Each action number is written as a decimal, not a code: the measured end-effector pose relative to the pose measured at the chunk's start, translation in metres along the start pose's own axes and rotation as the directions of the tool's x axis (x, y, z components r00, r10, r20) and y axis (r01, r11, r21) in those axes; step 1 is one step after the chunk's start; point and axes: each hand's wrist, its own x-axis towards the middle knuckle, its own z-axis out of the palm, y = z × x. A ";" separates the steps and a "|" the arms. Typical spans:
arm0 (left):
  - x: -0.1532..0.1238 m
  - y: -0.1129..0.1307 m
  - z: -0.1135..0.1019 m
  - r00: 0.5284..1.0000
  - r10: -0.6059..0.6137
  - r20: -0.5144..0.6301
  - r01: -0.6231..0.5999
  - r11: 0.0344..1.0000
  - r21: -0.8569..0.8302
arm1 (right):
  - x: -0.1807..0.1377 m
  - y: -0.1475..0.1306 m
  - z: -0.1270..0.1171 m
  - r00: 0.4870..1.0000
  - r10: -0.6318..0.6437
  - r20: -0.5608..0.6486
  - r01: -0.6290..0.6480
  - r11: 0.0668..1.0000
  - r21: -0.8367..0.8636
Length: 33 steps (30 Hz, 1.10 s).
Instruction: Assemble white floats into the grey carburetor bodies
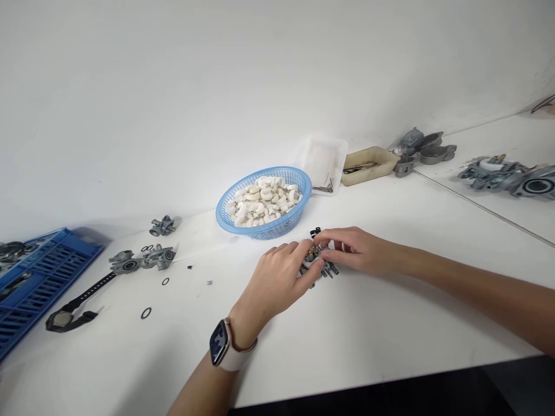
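Observation:
A grey metal carburetor with brass bits and a white part on its upper side rests on the white table, partly covered by my fingers. My left hand is wrapped around its left side, thumb along the near edge. From the right, my right hand pinches at its top with thumb and forefinger. Whether a small pin or other part sits between those fingertips is hidden. A small black piece shows just behind the carburetor. Beyond it stands a blue basket full of white carburetor floats.
Behind are a white tray and a beige tray with thin metal pieces. Float bowls and carburetors lie right. Leftward are more carburetors, rubber rings, a black-strapped watch and a blue crate.

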 end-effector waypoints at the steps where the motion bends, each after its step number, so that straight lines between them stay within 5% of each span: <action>1: 0.000 0.000 0.000 1.000 0.000 0.001 0.000 1.000 -0.001 | 0.000 0.000 0.000 1.000 -0.003 -0.001 0.003 1.000 0.000; 33: 0.000 0.000 0.003 0.997 0.058 -0.060 -0.057 0.998 0.015 | -0.001 -0.003 -0.004 0.995 -0.097 -0.035 0.094 0.992 -0.083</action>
